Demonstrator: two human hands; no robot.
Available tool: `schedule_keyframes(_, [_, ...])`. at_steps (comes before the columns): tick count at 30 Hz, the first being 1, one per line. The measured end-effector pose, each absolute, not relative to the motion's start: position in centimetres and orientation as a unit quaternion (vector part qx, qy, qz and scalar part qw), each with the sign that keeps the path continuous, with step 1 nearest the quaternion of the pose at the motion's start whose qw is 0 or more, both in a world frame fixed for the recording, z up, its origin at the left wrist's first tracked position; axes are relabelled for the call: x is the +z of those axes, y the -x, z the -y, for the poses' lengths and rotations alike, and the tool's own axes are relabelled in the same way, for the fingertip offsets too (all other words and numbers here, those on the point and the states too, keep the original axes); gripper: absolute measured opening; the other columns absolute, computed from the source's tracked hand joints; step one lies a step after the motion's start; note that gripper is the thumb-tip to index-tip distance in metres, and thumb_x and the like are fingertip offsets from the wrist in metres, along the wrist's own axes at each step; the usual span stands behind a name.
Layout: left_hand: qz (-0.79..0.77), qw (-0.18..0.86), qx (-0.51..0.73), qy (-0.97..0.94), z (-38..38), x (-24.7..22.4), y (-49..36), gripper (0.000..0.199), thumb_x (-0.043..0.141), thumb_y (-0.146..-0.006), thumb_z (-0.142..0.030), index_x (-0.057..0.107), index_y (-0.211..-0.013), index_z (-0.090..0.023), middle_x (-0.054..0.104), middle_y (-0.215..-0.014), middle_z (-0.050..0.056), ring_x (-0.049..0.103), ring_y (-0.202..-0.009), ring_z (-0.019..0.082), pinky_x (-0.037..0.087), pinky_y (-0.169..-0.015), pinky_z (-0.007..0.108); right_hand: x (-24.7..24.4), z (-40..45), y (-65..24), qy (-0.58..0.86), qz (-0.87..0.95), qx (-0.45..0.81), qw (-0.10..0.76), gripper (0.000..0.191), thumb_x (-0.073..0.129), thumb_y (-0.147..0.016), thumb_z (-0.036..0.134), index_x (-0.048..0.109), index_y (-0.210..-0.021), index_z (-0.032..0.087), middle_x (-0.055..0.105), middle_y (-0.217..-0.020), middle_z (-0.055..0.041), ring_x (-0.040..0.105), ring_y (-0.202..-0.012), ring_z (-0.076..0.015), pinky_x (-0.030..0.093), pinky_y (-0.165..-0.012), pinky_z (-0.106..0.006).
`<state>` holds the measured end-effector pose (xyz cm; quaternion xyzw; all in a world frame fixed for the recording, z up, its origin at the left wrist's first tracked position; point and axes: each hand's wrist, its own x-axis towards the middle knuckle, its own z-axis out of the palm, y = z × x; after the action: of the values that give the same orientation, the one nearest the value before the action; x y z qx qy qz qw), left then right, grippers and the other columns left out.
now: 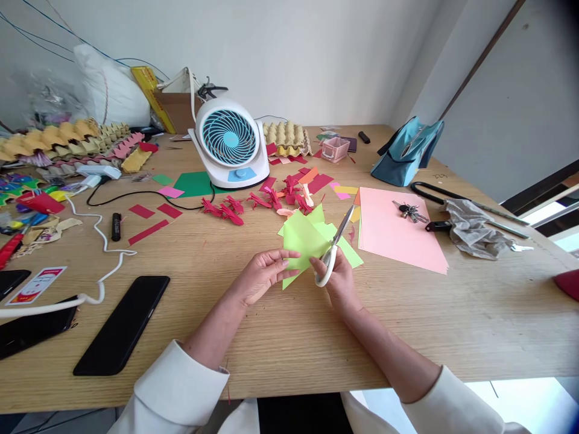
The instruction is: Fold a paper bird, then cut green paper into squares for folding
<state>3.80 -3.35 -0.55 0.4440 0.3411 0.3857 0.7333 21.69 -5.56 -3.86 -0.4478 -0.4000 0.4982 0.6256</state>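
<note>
My left hand (266, 274) is closed on the left edge of a lime-green sheet of paper (304, 242), its fingers in front of and behind the sheet. White-handled scissors (332, 256) are in my right hand (341, 283), with the blades pointing up and away to the right. The right fingers also lie against the green paper. More lime-green pieces (353, 254) show behind and under the held sheet. Just beyond lie red folded paper shapes (228, 210) and pale pink ones.
A white fan (233, 141) stands at the back, near egg trays (287, 135). Pink paper (398, 226) with keys (411, 211) on it lies right, below a blue bag (407, 150). Left are red strips (148, 232), a marker (116, 227), a black phone (122, 325) and a white cable (102, 283).
</note>
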Motion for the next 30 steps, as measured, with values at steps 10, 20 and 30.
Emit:
schedule_keyframes(10, [-0.364, 0.673, 0.415, -0.492, 3.26, -0.59, -3.55, 0.033, 0.075, -0.078, -0.035, 0.076, -0.108, -0.020, 0.069, -0.112, 0.007, 0.061, -0.090, 0.016, 0.059, -0.075, 0.029, -3.29, 5.66, -21.60, 0.448, 0.370, 0.544, 0.605, 0.036, 0.078, -0.070, 0.037, 0.048, -0.080, 0.021, 0.049, -0.070, 0.0061, 0.040, -0.058, -0.0095, 0.035, -0.054, -0.025])
schedule_keyframes(20, [-0.396, 0.600, 0.368, -0.589, 3.12, -0.59, -2.98, 0.040, 0.066, -0.084, -0.039, 0.070, -0.120, -0.021, 0.068, -0.091, 0.004, 0.056, -0.074, 0.013, 0.054, -0.062, 0.025, -3.28, 5.77, -21.59, 0.455, 0.368, 0.547, 0.599, 0.036, 0.078, -0.070, 0.037, 0.048, -0.081, 0.021, 0.048, -0.065, 0.0074, 0.040, -0.056, -0.0091, 0.034, -0.052, -0.024])
schedule_keyframes(30, [-0.427, 0.443, 0.400, -0.680, 3.16, -0.64, -3.45, 0.038, 0.056, -0.092, -0.034, 0.066, -0.125, -0.019, 0.070, -0.083, 0.002, 0.056, -0.071, 0.013, 0.044, -0.066, 0.023, -3.12, 5.86, -21.37, 0.445, 0.357, 0.565, 0.596, 0.039, 0.080, -0.068, 0.037, 0.047, -0.081, 0.021, 0.045, -0.062, 0.0086, 0.038, -0.053, -0.0082, 0.034, -0.050, -0.023])
